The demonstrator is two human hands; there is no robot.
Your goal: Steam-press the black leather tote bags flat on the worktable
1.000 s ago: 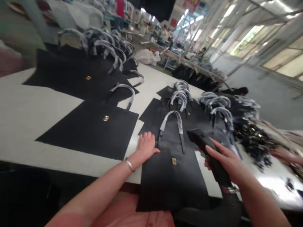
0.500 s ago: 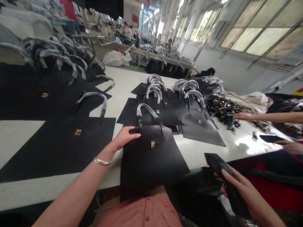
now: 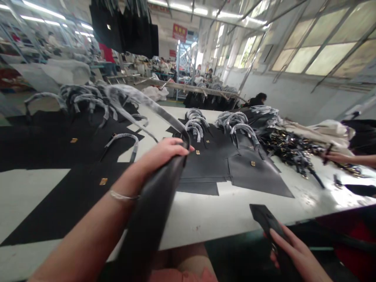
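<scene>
Glossy table (image 3: 196, 223); hands (image 3: 166, 152) (image 3: 290, 244) grip smooth black panel (image 3: 154, 207), angular dark tool (image 3: 265, 216).

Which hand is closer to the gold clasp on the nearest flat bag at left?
Left. The left hand, gripping a black bag, is to the right of the gold clasp; the right hand, holding a black tool, is much farther right.

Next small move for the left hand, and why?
Probably lower the lifted black panel flat, perhaps onto the flat panel at left. The left hand grips it by its wrapped handle's base, it is nearly edge-on, and the right hand is occupied with a black object.
</scene>
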